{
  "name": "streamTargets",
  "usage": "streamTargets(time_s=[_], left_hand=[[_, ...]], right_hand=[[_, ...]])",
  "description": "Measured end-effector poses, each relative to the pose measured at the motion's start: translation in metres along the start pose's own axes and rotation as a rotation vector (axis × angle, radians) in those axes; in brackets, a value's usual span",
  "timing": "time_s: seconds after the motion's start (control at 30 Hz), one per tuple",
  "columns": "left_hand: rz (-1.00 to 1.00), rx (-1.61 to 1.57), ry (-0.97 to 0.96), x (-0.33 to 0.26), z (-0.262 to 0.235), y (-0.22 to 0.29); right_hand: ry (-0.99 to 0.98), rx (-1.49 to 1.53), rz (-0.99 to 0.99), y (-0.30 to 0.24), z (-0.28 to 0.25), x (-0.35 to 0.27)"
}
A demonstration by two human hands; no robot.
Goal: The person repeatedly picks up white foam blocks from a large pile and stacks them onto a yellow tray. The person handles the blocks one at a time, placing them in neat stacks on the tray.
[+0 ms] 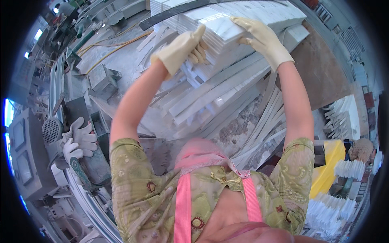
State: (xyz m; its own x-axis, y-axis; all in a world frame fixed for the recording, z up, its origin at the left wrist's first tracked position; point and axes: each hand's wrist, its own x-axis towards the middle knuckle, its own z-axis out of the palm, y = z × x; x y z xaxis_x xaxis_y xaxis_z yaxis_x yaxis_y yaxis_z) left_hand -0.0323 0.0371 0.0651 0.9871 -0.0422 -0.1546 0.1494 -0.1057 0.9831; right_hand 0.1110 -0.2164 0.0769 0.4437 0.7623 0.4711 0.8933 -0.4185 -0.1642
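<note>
A stack of white marble slabs point(227, 44) with grey veining stands at the far middle, its near corner between my hands. My left hand point(180, 50), in a cream rubber glove, is at the stack's left edge. Its thumb points up near the top slab, and its fingers curl against the side. My right hand point(261, 36), in a matching glove, grips the near right edge. Its fingers lie over the top face and its thumb sits lower on the front side. How many slabs lie between the fingers is hidden.
Long stone offcuts point(219, 89) lie loose below the stack. A dark curved strip point(174, 16) crosses its far top. At left are white knit gloves point(83, 137), a metal box point(103, 77) and an orange hose point(117, 42). A yellow sheet point(330, 166) and white strips point(330, 210) are at right.
</note>
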Motion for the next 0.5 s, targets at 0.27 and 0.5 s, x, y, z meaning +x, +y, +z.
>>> streamTargets(time_s=[0.27, 0.5], left_hand=[[0.400, 0.667, 0.483, 0.004, 0.057, -0.030], [0.445, 0.635, 0.517, 0.023, 0.056, -0.029]], right_hand=[[-0.222, -0.114, 0.118, -0.033, -0.030, 0.010], [-0.394, -0.530, -0.286, -0.063, -0.039, 0.066]])
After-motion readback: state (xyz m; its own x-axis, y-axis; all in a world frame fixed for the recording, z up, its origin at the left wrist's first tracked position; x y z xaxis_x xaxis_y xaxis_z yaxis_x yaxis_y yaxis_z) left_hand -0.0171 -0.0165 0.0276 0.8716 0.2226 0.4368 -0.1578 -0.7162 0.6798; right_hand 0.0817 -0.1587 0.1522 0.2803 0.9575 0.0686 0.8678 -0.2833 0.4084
